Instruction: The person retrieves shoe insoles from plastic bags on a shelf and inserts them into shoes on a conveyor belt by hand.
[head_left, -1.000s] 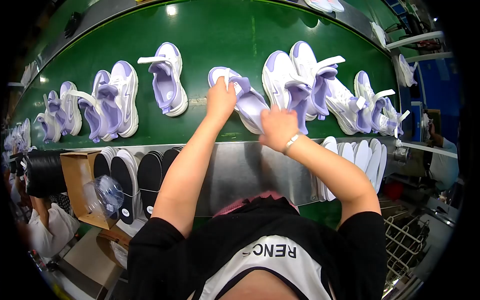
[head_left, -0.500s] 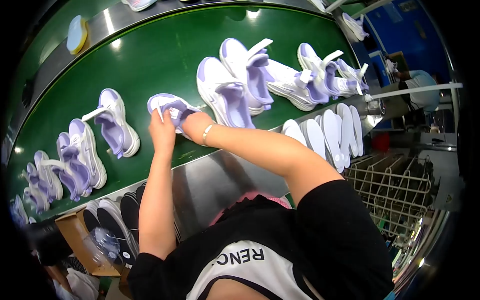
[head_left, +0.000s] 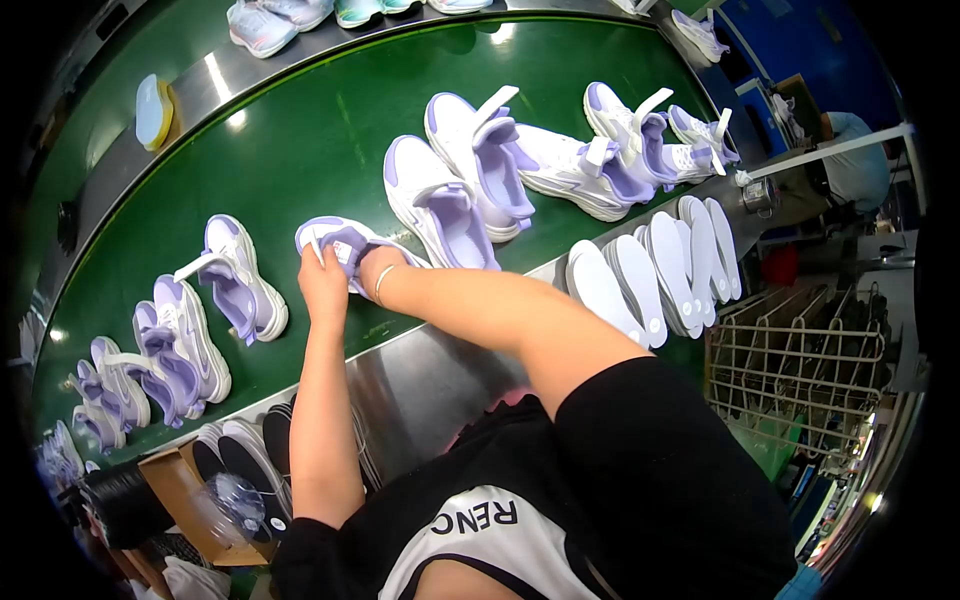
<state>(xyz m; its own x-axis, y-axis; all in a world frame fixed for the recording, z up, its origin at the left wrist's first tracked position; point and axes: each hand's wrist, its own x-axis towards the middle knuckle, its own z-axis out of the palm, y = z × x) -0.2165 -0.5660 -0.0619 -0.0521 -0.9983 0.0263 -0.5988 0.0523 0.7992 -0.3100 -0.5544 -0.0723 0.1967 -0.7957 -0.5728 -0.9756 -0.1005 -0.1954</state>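
A white and lilac sneaker (head_left: 330, 228) lies on the green belt (head_left: 340, 110) in front of me, its toe pointing to the far left. My left hand (head_left: 324, 285) grips it at the tongue, thumb and fingers closed on the raised flap. Into the shoe's opening reaches my right hand (head_left: 378, 268), a thin bracelet at its wrist. The fingers of that hand are hidden inside the shoe, so their pose does not show. Just to the right stands another sneaker (head_left: 415, 180), close to my right forearm.
More matching sneakers stand to the left (head_left: 240, 275) and right (head_left: 575, 165). White insoles (head_left: 605, 290) lie in stacks along the right edge. A cardboard box (head_left: 185, 500) sits beside dark insoles (head_left: 245, 460) at lower left. A wire rack (head_left: 790, 370) and a person (head_left: 855, 160) are at right.
My right hand has shifted left, further into the shoe's opening. The left hand keeps its hold on the tongue. The view has tilted slightly, and the left-hand sneakers appear lower.
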